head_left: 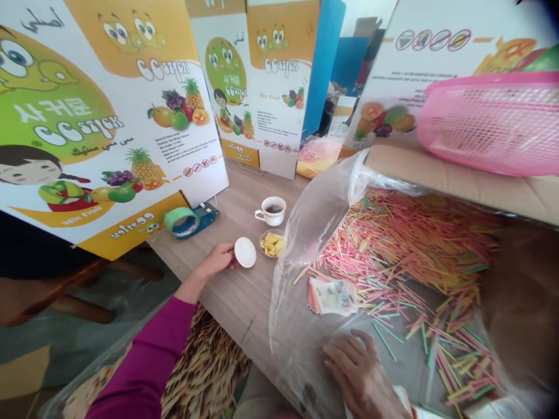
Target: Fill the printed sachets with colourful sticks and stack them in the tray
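My left hand [217, 259] reaches across the wooden table [238, 291] and pinches a small white saucer-like lid [245, 252] by its edge. Just past it stands a small glass dish of yellow pieces [271, 244], and behind that a white cup of dark drink [272, 210]. My right hand [360, 372] lies with fingers spread flat on a big clear plastic bag [301, 273] spread over the table. Inside the bag lie several thin coloured sticks [406, 250] and a stack of printed packets [334, 296].
Printed fruit cartons [105, 116] stand along the left and back. A green tape roll in a blue dispenser [190, 221] lies by the left carton. A pink mesh basket [493, 122] rests on a cardboard box at right. A wooden chair [56, 291] stands lower left.
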`<state>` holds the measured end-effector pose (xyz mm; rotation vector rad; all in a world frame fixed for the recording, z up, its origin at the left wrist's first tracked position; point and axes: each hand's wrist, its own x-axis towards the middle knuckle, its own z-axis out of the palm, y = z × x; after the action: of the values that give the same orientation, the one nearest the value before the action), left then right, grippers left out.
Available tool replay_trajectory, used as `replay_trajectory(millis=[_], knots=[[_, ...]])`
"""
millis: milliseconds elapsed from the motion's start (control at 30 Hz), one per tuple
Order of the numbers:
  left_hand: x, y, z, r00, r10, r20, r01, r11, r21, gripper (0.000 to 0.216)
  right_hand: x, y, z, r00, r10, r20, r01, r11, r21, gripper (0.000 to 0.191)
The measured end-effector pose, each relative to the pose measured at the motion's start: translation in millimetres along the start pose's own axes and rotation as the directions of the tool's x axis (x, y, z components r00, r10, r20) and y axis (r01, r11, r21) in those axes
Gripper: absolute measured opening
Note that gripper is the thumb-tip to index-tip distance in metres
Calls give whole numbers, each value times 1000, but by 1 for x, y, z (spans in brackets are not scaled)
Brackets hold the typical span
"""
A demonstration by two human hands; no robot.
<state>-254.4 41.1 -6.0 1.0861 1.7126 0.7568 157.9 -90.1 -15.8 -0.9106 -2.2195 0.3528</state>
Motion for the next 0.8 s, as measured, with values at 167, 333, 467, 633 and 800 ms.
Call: replay_trajectory(millis=[167,333,467,633,800], knots=[[15,11,-36,988,-6,153,-34,967,254,30,10,-2,-18,994,-40,101,48,996,-81,33],[40,60,-44,977,214,25,-215,964,157,48,8,8,-15,994,-39,99,50,993,-106,32],[67,91,-20,977,184,105,-184,983,-11,64,5,19,-4,996,-67,63,74,991,-112,28],[89,89,-1,969,161,187,-151,986,-67,51,-5,34,6,999,-46,-8,45,994,-100,25],[77,82,5,972,202,117,-179,968,-176,42,-14,47,14,994,-73,-86,60,988,-145,26]])
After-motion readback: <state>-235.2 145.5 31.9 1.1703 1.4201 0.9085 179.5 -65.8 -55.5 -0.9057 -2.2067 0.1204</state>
